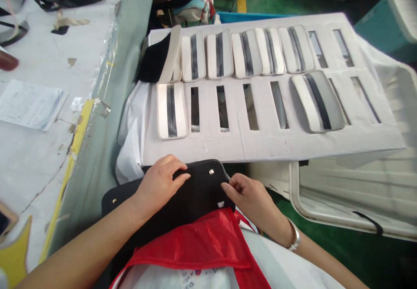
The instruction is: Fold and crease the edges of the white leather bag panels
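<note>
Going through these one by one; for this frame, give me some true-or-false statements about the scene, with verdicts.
1. The right hand is at the edge of the black panel. True.
2. The left wrist wears a bracelet. False: the silver bracelet is on the right wrist.
3. The slotted white board lies beyond the panel. True.
4. Every slot is covered. False: several slots are uncovered.
5. The left hand is over the panel. True.
</note>
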Available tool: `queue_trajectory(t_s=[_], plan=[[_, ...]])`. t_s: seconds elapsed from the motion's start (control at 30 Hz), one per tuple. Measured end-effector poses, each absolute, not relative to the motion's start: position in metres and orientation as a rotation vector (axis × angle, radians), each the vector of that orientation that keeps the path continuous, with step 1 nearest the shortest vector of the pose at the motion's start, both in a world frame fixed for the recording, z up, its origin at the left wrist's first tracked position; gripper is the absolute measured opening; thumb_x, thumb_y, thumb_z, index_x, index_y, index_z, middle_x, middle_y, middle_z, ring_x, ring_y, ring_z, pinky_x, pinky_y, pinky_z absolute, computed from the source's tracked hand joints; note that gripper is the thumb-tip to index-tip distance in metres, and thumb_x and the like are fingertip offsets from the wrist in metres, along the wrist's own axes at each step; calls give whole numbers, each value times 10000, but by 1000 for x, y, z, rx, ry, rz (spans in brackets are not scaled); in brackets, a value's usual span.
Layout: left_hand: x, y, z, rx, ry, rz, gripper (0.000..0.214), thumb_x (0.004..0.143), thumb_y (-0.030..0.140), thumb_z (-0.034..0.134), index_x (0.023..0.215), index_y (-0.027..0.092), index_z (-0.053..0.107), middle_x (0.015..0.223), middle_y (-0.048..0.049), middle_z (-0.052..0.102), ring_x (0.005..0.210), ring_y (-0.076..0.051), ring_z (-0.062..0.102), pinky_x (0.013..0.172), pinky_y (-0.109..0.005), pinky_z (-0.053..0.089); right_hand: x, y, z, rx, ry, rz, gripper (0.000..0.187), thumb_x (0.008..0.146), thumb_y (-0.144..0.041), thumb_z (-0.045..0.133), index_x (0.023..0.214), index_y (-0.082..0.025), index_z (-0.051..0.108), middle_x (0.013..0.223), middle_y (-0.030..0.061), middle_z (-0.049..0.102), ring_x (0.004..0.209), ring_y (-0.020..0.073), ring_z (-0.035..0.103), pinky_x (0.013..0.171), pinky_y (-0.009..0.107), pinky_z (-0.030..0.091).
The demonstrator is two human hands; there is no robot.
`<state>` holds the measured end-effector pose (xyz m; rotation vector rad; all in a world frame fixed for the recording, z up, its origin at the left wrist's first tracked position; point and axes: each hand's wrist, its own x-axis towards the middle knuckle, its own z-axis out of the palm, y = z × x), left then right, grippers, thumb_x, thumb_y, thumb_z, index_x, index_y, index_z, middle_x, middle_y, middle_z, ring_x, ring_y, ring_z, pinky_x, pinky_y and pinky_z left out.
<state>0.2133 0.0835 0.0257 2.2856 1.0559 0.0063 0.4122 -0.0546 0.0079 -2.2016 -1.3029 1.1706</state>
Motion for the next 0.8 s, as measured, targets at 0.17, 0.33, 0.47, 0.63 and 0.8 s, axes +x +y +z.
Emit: queue_trajectory(t_s=[0.17,0.33,0.47,0.63,0.8], plan=[[202,87,24,2260,1161,-27,154,787,330,647,825,186,609,861,-30,599,843,-195,576,793,-342,476,410,-51,5,-2226,-1325,1103,341,850,-455,501,618,-206,480,525,-27,513,481,106,422,492,238,281],[194,95,18,2132,1013,-53,279,795,364,625,1030,217,652,1035,-47,646,981,-200,599,926,-349,459,410,-49,5,-2238,-1384,1077,388,856,-484,480,586,-208,445,487,-26,482,457,110,403,483,248,271],[191,98,15,2049,989,-40,274,791,376,625,1017,237,694,1001,-28,667,944,-184,622,900,-312,470,410,-50,3,-2265,-1401,1070,398,855,-500,486,590,-207,441,475,-36,468,458,107,401,483,242,265],[190,98,12,1996,1013,-26,274,783,381,629,999,237,717,943,-15,673,883,-167,638,861,-279,478,410,-49,5,-2250,-1412,1060,401,859,-498,490,591,-201,465,491,-28,486,467,105,409,493,239,263],[187,101,9,2071,987,-26,286,782,406,624,986,229,718,943,-21,670,884,-178,627,863,-289,472,409,-48,8,-2208,-1476,970,383,861,-455,509,588,-188,485,530,-20,504,494,98,414,527,247,255]])
